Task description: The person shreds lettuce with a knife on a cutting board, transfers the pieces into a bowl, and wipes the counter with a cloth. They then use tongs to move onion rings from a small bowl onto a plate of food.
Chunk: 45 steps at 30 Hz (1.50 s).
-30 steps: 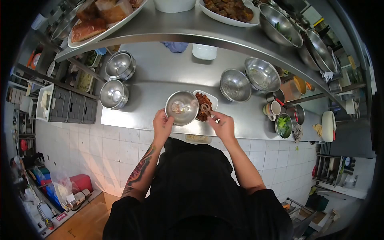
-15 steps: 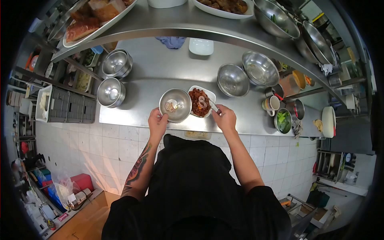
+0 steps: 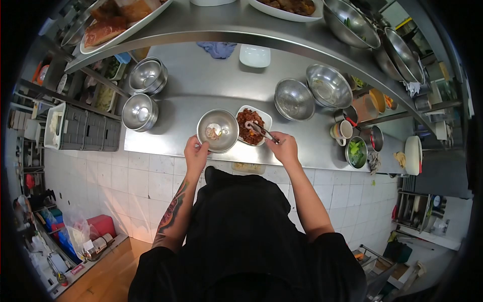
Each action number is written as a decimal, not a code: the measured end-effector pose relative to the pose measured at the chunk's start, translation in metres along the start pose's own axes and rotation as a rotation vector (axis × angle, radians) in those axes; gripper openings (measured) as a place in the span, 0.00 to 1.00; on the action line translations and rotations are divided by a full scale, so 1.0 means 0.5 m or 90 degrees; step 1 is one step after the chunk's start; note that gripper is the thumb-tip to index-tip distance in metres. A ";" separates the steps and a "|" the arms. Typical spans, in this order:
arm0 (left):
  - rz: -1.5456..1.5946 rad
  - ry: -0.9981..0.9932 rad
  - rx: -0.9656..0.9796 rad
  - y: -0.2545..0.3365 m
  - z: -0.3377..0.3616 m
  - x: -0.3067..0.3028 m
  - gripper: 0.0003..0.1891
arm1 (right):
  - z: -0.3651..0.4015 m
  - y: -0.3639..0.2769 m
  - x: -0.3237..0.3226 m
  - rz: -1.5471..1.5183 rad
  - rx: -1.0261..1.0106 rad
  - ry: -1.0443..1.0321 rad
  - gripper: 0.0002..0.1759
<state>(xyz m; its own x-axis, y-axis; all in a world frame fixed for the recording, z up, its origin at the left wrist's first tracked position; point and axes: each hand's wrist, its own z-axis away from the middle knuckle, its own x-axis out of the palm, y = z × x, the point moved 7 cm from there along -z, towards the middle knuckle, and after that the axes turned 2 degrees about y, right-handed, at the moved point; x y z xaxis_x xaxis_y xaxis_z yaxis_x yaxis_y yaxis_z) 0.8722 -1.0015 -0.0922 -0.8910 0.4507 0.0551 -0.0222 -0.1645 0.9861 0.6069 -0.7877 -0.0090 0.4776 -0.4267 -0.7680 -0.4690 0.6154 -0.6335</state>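
My left hand [image 3: 196, 150] grips the near left rim of a steel bowl [image 3: 218, 121], which holds a few pale ring-like pieces [image 3: 213, 132]. Metal tongs [image 3: 264, 133] are in my right hand [image 3: 283, 147], their tips pointing left over a white dish [image 3: 267, 121]. That dish sits right beside the bowl and is filled with dark red-brown chopped food [image 3: 250, 119]. At the tongs' tips is a pale curled piece [image 3: 249, 125], above the red-brown food.
Stacked steel bowls [image 3: 139, 111] stand on the left, two large bowls [image 3: 294, 99] on the right. Farther right are a mug [image 3: 344, 129] and a pot of greens [image 3: 356, 152]. A steel shelf [image 3: 211, 40] crosses above the table's back; a white plate [image 3: 254, 56] lies beneath.
The bowl in my left hand has shifted slightly left. The tongs and the pale piece have moved left over the dish, and the tongs now show more of their length.
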 end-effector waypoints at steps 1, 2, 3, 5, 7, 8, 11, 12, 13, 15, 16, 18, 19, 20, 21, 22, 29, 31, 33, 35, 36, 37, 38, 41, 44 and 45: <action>0.002 -0.005 -0.010 -0.004 -0.001 0.000 0.07 | -0.001 0.004 0.003 0.003 0.007 -0.009 0.17; 0.002 -0.004 -0.010 -0.006 -0.002 -0.001 0.07 | -0.001 0.006 0.006 0.003 0.006 -0.009 0.17; 0.002 0.001 -0.007 -0.008 -0.002 -0.003 0.06 | -0.001 -0.001 0.007 0.001 -0.031 0.005 0.17; 0.000 0.003 -0.007 -0.011 0.001 -0.007 0.06 | 0.006 -0.013 0.001 -0.002 -0.065 0.020 0.18; -0.005 0.006 -0.008 -0.014 -0.002 -0.012 0.06 | 0.007 -0.012 -0.009 -0.011 -0.022 0.019 0.18; -0.006 0.008 -0.010 -0.017 -0.003 -0.018 0.06 | 0.006 -0.013 -0.008 -0.011 -0.022 0.017 0.18; -0.003 0.001 -0.033 -0.029 -0.005 -0.026 0.07 | -0.003 -0.004 0.008 0.059 0.015 -0.024 0.18; 0.001 0.002 -0.030 -0.031 -0.006 -0.026 0.07 | -0.007 -0.002 0.023 0.028 0.008 -0.022 0.18; 0.004 0.004 -0.026 -0.030 -0.008 -0.026 0.07 | -0.011 -0.007 0.033 -0.002 0.000 -0.021 0.17; 0.008 0.009 -0.020 -0.030 -0.009 -0.030 0.07 | -0.013 -0.010 0.038 0.012 -0.002 -0.010 0.16; 0.011 0.016 -0.014 -0.027 -0.007 -0.034 0.08 | -0.010 -0.016 0.032 0.010 0.002 -0.002 0.15; 0.011 0.017 -0.026 -0.028 -0.003 -0.041 0.08 | -0.003 -0.029 0.020 0.009 0.007 0.001 0.15; 0.012 0.014 -0.034 -0.028 -0.002 -0.040 0.07 | 0.000 -0.033 0.015 0.017 0.027 -0.020 0.15; 0.012 0.015 -0.034 -0.028 -0.001 -0.040 0.07 | 0.001 -0.033 0.015 0.023 0.046 -0.040 0.15; 0.004 0.018 -0.030 -0.026 0.000 -0.042 0.07 | 0.004 -0.034 0.019 0.024 0.045 -0.041 0.15; -0.004 0.021 -0.026 -0.025 0.000 -0.045 0.07 | 0.008 -0.042 0.020 0.037 0.012 -0.016 0.15; -0.013 0.035 -0.034 -0.034 0.009 -0.065 0.05 | 0.014 -0.071 0.037 0.112 -0.122 0.041 0.12; -0.021 0.030 -0.038 -0.035 0.012 -0.070 0.06 | 0.025 -0.083 0.016 0.095 -0.122 0.050 0.12; -0.011 0.034 -0.047 -0.034 0.015 -0.070 0.06 | 0.026 -0.073 0.007 0.079 -0.120 0.061 0.12; -0.002 0.038 -0.056 -0.035 0.021 -0.070 0.06 | 0.022 -0.053 0.007 0.105 -0.122 0.077 0.12; 0.002 0.040 -0.054 -0.034 0.022 -0.068 0.06 | 0.022 -0.045 0.005 0.105 -0.121 0.078 0.12; 0.006 0.043 -0.050 -0.032 0.019 -0.066 0.06 | 0.022 -0.045 -0.006 0.071 -0.095 0.078 0.14; 0.007 0.042 -0.051 -0.034 0.019 -0.065 0.06 | 0.025 -0.040 -0.015 0.037 -0.066 0.077 0.15; 0.009 0.023 -0.048 -0.045 0.015 -0.055 0.05 | 0.019 -0.025 -0.027 0.105 -0.020 0.059 0.17; 0.052 0.009 -0.066 -0.045 0.015 -0.041 0.06 | 0.037 -0.048 -0.046 0.009 -0.040 0.116 0.18; 0.054 0.007 -0.031 -0.035 0.014 -0.030 0.06 | 0.046 -0.062 -0.047 0.006 -0.044 0.112 0.18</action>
<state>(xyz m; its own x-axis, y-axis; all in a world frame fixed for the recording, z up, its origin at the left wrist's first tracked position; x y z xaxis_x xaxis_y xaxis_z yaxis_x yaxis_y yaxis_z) 0.8893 -0.9993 -0.1094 -0.8957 0.4236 0.1354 0.0309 -0.2443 0.9692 0.6274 -0.7813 0.0307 0.3383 -0.5339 -0.7749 -0.5258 0.5757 -0.6262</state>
